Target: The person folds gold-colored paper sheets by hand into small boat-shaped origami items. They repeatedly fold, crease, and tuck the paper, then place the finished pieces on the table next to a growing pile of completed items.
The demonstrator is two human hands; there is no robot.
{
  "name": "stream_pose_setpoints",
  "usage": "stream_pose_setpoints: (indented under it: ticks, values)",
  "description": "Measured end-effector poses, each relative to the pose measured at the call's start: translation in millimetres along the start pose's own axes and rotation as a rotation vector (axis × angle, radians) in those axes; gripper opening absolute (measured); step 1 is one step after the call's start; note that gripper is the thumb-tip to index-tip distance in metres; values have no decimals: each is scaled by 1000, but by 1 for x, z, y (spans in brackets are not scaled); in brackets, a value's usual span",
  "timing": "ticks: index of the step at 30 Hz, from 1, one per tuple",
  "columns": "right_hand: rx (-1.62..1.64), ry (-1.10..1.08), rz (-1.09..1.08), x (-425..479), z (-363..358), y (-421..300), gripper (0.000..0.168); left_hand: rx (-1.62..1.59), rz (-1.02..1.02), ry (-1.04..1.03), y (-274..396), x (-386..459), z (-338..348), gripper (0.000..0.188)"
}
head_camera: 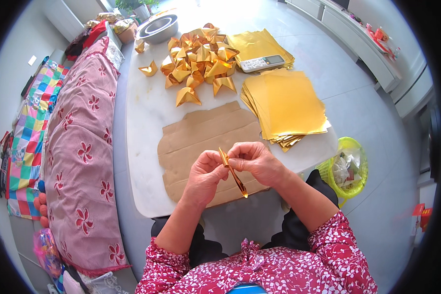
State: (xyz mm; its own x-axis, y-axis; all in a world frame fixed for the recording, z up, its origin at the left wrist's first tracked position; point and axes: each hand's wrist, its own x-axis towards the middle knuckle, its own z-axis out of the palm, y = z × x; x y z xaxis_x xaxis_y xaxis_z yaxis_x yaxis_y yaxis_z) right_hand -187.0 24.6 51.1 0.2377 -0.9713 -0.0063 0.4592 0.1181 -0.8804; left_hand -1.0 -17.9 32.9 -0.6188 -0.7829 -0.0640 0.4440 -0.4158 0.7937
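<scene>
Between my two hands is a narrow folded strip of gold foil paper [237, 180], its pointed lower end hanging toward me. My left hand [207, 175] pinches it from the left between thumb and fingers. From the right, my right hand [256, 161] grips its upper part with thumb and fingertips. Both hands are above the near part of a flat brown cardboard sheet [209, 136] on the white table. Beyond the cardboard rises a heap of folded gold paper ingots [202, 55]. A stack of flat gold paper sheets [294, 103] lies to the right of the cardboard.
A second gold paper stack [261, 42] carries a white remote control [262, 63]. Grey bowls [158, 28] sit at the table's far left corner. A yellow waste basket [364, 183] stands right of the table [143, 147]. Leftward is a sofa under a pink flowered cover [84, 128].
</scene>
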Motion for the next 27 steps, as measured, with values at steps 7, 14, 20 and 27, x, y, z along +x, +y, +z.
stream_pose_setpoints:
  ticks: [7,14,20,27]
  values:
    - [11,-70,19,-5,-4,2,11,-16,-108,-96,8,3,-5,15]
    - [290,-207,129,-14,-10,-4,14,-285,-324,-340,25,4,-19,21]
    - [534,-285,188,-18,-5,1,13,-273,-323,-346,19,2,-27,23]
    - [550,-244,180,-26,-6,5,11,-336,-325,-403,15,4,-27,19]
